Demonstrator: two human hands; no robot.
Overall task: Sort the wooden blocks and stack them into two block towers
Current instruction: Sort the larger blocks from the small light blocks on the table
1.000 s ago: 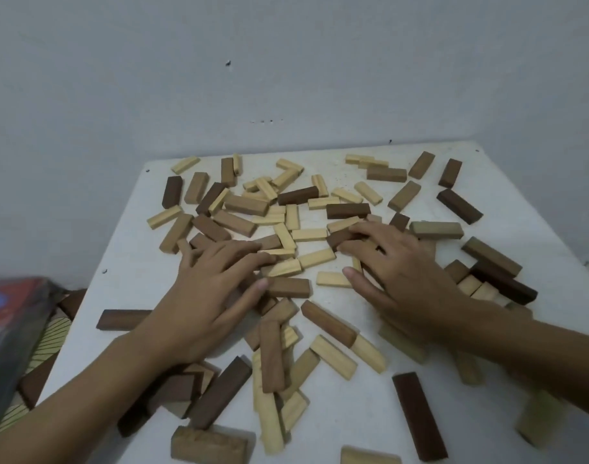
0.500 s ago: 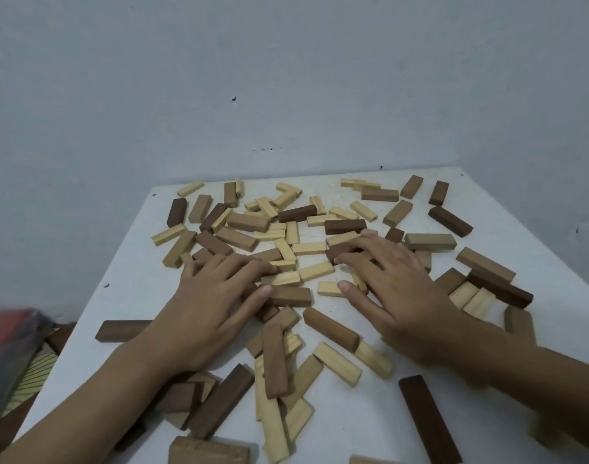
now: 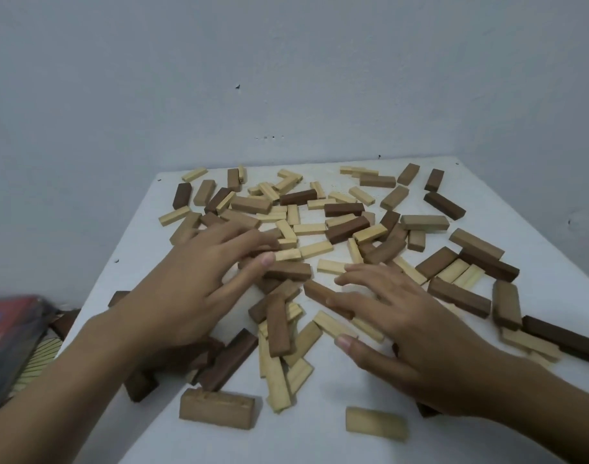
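The blocks (image 3: 346,229) are looking like small, rigid bars of smooth wood, so I am judging them light, hard and a little slippery against one another. They are unlikely to break but quick to slide or topple when nudged. Each is probably best taken across its two long sides near the middle, thumb on one side and fingers on the other, so that it is staying level on the way to a stack. They are lying scattered flat over most of the white table (image 3: 320,443), many crossing or leaning on each other in the centre, with no tower begun. They are showing three tones, pale cream, mid tan and dark brown, and the pale ones are appearing thinner: compare the pale block (image 3: 376,424) at the front with the thicker tan block (image 3: 217,409) near it. The left hand (image 3: 192,289) is lying on the heap with fingers spread and straight, gripping nothing. The right hand (image 3: 410,333) is likewise resting with fingers splayed flat over blocks, holding none.
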